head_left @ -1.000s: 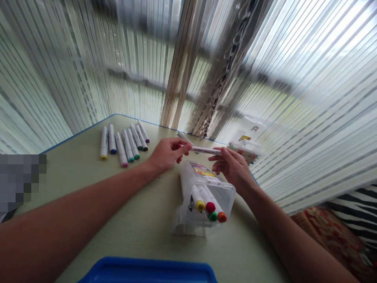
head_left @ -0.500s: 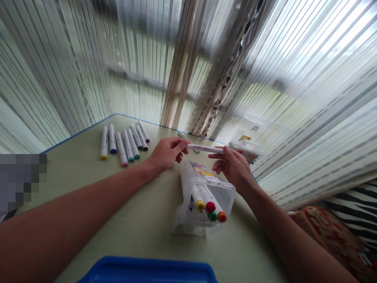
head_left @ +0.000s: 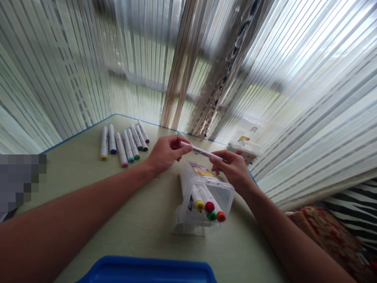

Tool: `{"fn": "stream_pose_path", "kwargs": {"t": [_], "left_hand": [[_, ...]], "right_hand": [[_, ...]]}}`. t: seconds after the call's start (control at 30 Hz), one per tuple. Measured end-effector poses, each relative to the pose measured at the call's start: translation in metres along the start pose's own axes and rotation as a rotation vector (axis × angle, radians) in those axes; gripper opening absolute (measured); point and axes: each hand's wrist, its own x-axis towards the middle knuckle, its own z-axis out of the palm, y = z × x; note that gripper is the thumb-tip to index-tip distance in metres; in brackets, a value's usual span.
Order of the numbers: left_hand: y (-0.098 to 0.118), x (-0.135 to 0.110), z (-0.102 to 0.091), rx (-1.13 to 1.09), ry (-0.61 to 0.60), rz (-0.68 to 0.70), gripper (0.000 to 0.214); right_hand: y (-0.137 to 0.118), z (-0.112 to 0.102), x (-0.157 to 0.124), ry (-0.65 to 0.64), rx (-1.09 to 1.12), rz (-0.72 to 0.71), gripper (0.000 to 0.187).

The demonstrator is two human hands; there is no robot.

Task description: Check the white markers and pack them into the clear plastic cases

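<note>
Between my two hands is a white marker (head_left: 204, 153) with dark print along its barrel and a pinkish-red end. My left hand (head_left: 167, 152) pinches it near that coloured end. At its other end the fingers of my right hand (head_left: 232, 165) close on it. Just below, a clear plastic case (head_left: 185, 181) lies on its side, its mouth facing me. Inside are several white markers with coloured ends, among them a yellow-ended marker (head_left: 199, 204) and an orange-ended marker (head_left: 220, 216). Another white marker (head_left: 183, 136) lies behind my left hand, partly hidden.
Several white markers (head_left: 129, 145) lie side by side at the left on the pale table (head_left: 123, 212). A second clear case (head_left: 246, 151) stands at the back right. A blue tray (head_left: 153, 267) is at the near edge. Striped curtains (head_left: 141, 70) hang behind the table.
The marker in my hands has tilted, its right end now lower. Its pinkish-red end now shows at my left hand. My right-hand fingers have shifted on the barrel.
</note>
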Motion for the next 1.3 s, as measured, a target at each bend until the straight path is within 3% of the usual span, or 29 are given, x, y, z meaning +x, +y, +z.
{"fn": "stream_pose_path", "kwargs": {"t": [0.3,0.5,0.73,0.97,1.23,1.3], "left_hand": [[0.011,-0.007,0.008,-0.034,0.030,0.093,0.030],[0.021,-0.017,0.018,0.010,-0.035,0.175,0.029],[0.028,-0.025,0.022,0.117,-0.057,0.235,0.026],[0.029,-0.025,0.022,0.131,-0.060,0.234,0.026],[0.014,-0.003,0.000,0.176,0.031,0.149,0.024],[0.008,0.004,-0.010,0.196,-0.011,0.102,0.023]], "right_hand": [[0.014,-0.005,0.000,-0.060,-0.212,-0.004,0.037],[0.019,-0.008,0.001,-0.070,-0.325,-0.113,0.032],[0.010,-0.003,0.002,-0.068,-0.376,-0.239,0.024],[0.010,-0.002,0.001,-0.057,-0.367,-0.245,0.024],[0.005,-0.001,0.001,0.032,-0.286,-0.184,0.026],[0.001,-0.001,0.001,0.057,-0.218,-0.161,0.028]]}}
